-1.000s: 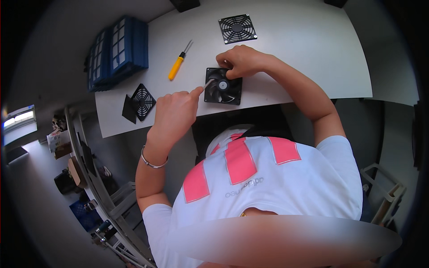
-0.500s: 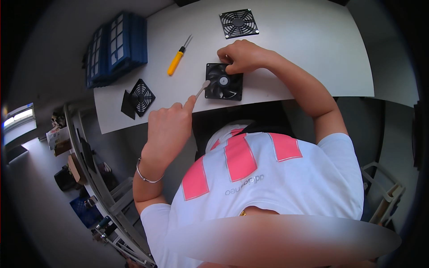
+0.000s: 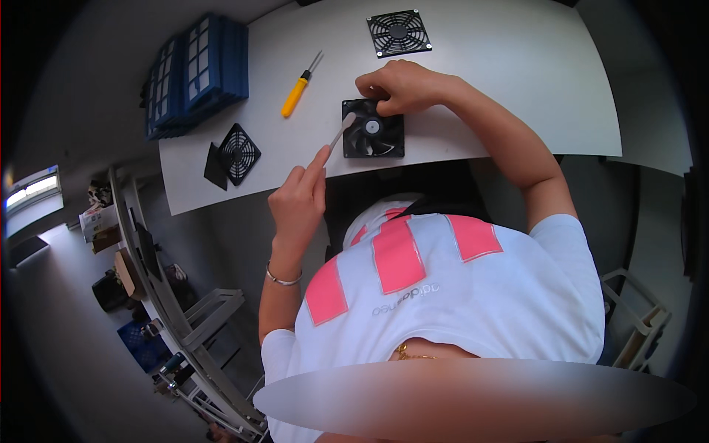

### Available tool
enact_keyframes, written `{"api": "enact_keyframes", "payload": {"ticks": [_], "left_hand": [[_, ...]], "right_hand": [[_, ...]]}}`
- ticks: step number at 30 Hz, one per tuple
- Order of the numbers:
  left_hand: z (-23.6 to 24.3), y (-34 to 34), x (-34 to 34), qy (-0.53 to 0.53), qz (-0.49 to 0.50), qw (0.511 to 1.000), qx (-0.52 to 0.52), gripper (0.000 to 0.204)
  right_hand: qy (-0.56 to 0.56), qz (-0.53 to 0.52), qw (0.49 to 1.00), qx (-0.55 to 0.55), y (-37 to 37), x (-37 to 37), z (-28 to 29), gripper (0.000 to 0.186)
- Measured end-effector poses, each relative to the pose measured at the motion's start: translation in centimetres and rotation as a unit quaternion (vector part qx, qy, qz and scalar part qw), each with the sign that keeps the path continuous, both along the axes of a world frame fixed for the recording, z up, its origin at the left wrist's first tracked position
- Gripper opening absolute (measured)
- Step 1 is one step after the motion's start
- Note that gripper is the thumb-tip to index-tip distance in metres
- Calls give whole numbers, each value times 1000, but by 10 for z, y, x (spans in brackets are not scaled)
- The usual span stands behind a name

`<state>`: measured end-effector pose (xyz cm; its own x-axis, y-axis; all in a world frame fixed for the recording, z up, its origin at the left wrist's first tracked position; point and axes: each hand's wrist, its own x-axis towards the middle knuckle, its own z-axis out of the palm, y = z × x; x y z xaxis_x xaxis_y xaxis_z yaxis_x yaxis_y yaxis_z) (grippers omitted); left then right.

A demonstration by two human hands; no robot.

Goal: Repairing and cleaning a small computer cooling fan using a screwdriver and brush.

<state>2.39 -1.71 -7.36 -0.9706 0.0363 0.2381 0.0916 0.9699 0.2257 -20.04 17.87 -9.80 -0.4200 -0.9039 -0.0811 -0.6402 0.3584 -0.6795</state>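
A square black cooling fan (image 3: 373, 127) with a pale round hub lies near the table's front edge. My left hand (image 3: 298, 201) comes from the lower left, closed around the handle of a slim toothbrush (image 3: 338, 135). The brush's pale head is over the fan's upper left blades; whether the bristles touch them is hard to tell. At the fan's far edge my right hand (image 3: 405, 86) is closed, with curled fingers and the thumb against the frame, gripping it from above. Its fingertips are partly hidden.
On the white table (image 3: 517, 88), a black fan grille (image 3: 399, 33) lies beyond my right hand. A yellow-handled screwdriver (image 3: 296, 97) rests left of the fan. Farther left are another grille (image 3: 238, 154) and a thin black square sheet (image 3: 215, 167), beside stacked blue bins (image 3: 203, 70).
My left hand has moved right and its wrist has turned; the toothbrush head has shifted up from the fan's left edge onto its upper left blades. My right hand stays at the fan.
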Motion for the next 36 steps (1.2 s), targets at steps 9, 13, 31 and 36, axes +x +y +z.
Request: {"api": "enact_keyframes", "payload": {"ticks": [9,13,31,36], "left_hand": [[-1,-16,-5,32,-4,998,-48,44],[11,-14,-15,19,-23,995,-92,42],[88,-18,-51,-144,-142,951,-236,44],[77,-28,-54,-150,-125,962,-189,39]], "right_hand": [[-37,17,999,-31,0,-5,-1,22],[-58,31,997,-40,1,-6,-1,24],[-60,47,994,-72,1,-14,-16,24],[-69,46,993,-88,1,-12,-14,24]]}}
